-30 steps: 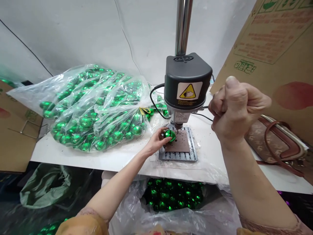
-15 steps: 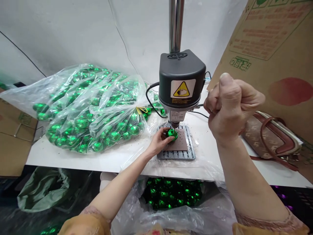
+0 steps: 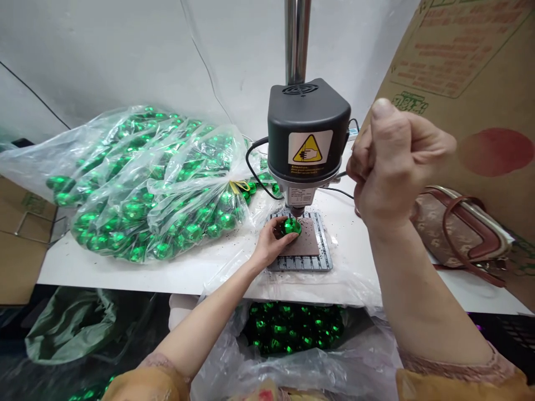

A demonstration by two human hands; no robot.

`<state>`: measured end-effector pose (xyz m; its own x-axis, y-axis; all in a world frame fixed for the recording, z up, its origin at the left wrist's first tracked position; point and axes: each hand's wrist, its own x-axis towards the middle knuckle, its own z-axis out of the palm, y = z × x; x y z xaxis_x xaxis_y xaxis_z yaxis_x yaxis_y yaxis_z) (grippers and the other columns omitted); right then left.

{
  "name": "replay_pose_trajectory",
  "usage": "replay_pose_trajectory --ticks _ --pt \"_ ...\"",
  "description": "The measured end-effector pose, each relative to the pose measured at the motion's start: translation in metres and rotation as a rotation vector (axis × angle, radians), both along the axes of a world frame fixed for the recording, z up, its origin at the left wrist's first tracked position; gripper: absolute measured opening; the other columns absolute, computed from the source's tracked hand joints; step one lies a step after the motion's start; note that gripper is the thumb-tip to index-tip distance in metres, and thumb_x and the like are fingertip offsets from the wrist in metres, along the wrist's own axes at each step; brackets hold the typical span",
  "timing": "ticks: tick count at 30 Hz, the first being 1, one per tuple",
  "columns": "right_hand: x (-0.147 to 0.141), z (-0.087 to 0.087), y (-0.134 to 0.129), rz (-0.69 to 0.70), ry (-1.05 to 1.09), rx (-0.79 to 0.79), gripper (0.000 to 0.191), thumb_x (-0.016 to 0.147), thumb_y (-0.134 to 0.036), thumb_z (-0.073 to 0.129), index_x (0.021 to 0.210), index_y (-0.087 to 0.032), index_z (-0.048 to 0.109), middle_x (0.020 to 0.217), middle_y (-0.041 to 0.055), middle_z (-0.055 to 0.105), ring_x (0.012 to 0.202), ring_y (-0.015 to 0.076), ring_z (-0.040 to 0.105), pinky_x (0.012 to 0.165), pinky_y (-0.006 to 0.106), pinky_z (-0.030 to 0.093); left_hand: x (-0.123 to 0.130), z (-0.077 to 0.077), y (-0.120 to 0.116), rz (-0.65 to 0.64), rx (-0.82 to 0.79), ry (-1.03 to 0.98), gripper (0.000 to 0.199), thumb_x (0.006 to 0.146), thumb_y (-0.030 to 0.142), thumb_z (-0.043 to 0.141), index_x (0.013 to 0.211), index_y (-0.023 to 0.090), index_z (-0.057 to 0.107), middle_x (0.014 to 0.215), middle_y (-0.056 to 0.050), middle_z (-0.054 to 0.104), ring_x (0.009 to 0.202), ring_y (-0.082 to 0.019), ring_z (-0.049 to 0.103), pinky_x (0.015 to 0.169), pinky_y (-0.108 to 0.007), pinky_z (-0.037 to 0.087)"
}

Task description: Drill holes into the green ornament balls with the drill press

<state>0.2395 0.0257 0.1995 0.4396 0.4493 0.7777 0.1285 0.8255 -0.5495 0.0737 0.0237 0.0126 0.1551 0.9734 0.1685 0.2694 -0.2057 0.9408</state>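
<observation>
A bench drill press (image 3: pixel 309 133) stands in front of me, black on top with a yellow warning label. Beneath its bit, my left hand (image 3: pixel 273 240) pinches a shiny green faceted ball (image 3: pixel 291 225). The ball rests on a brown board (image 3: pixel 307 245) over the slotted metal base (image 3: pixel 325 259), among dark shavings. The bit comes down at the top of the ball; whether it has entered the ball I cannot tell. To the right of the drill head, my right hand (image 3: pixel 395 161) is closed in a fist round the lever (image 3: pixel 341 175), whose grip the fingers hide.
A tied clear bag (image 3: pixel 242 146) of green balls lies on the white table (image 3: pixel 179 275) at left. Below the front edge hangs an open plastic bag (image 3: pixel 309 370) holding more green balls (image 3: pixel 292 328). A handbag (image 3: pixel 463 239) and a large cardboard box (image 3: pixel 472 117) stand at right.
My right hand has risen slightly beside the drill head, still closed. My left hand keeps the ball under the bit. The whole view has shifted a little.
</observation>
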Motion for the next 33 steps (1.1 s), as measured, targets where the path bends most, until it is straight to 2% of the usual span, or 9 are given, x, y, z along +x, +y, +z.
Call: replay_pose_trajectory --ticks 5,10,14,20,27,30,33 --pt "0.003 0.009 0.01 0.055 0.012 -0.065 0.049 0.086 -0.034 0.06 0.047 -0.017 0.035 0.04 -0.0063 0.031 0.035 0.0007 0.028 0.037 0.021 0.017 0.005 -0.005 -0.005 -0.059 0.205 0.132 0.047 0.075 0.033 0.079 0.117 0.02 0.061 0.111 -0.008 0.064 0.104 -0.025 0.062 0.091 -0.04 0.051" --pt "0.005 0.009 0.005 0.083 -0.06 -0.075 0.047 0.09 -0.034 0.054 0.05 -0.017 0.036 0.043 -0.0065 0.033 0.035 0.0003 0.028 0.037 0.022 0.019 0.007 -0.015 -0.006 -0.073 0.204 0.098 0.05 0.077 0.032 0.078 0.121 0.022 0.056 0.117 -0.008 0.064 0.111 -0.026 0.061 0.097 -0.043 0.049" --pt "0.002 -0.003 -0.007 0.019 -0.021 -0.024 0.046 0.089 -0.026 0.056 0.048 -0.017 0.038 0.041 -0.0063 0.033 0.036 0.0019 0.029 0.039 0.024 0.019 0.006 -0.018 -0.006 -0.086 0.184 0.072 0.051 0.077 0.034 0.078 0.122 0.023 0.056 0.118 -0.008 0.064 0.11 -0.026 0.062 0.097 -0.043 0.049" --pt "-0.006 -0.029 -0.022 -0.055 0.023 0.104 0.052 0.087 -0.019 0.057 0.044 -0.017 0.027 0.039 -0.0063 0.028 0.035 0.0023 0.027 0.039 0.025 0.017 0.007 -0.019 -0.006 -0.076 0.191 0.041 0.05 0.077 0.034 0.078 0.121 0.022 0.056 0.119 -0.008 0.063 0.111 -0.025 0.061 0.099 -0.043 0.048" --pt "0.002 -0.049 -0.023 0.065 -0.054 0.152 0.053 0.086 -0.02 0.054 0.045 -0.016 0.02 0.042 -0.0049 0.028 0.038 0.0034 0.029 0.04 0.025 0.021 0.006 -0.02 -0.006 -0.094 0.187 0.037 0.05 0.078 0.035 0.078 0.121 0.022 0.056 0.118 -0.008 0.063 0.11 -0.026 0.061 0.098 -0.043 0.048" --pt "0.005 -0.053 -0.023 0.072 -0.049 0.118 0.053 0.085 -0.021 0.054 0.046 -0.016 0.019 0.042 -0.0048 0.027 0.039 0.0037 0.03 0.04 0.025 0.021 0.006 -0.021 -0.006 -0.097 0.198 0.034 0.05 0.078 0.036 0.078 0.122 0.023 0.055 0.118 -0.008 0.063 0.11 -0.026 0.061 0.098 -0.043 0.048" --pt "0.005 -0.057 -0.021 0.059 -0.049 0.154 0.053 0.083 -0.017 0.054 0.045 -0.015 0.017 0.041 -0.0047 0.026 0.038 0.0036 0.029 0.04 0.025 0.02 0.006 -0.022 -0.005 -0.085 0.216 0.04 0.049 0.078 0.036 0.078 0.12 0.023 0.056 0.118 -0.008 0.063 0.11 -0.026 0.06 0.098 -0.043 0.048"
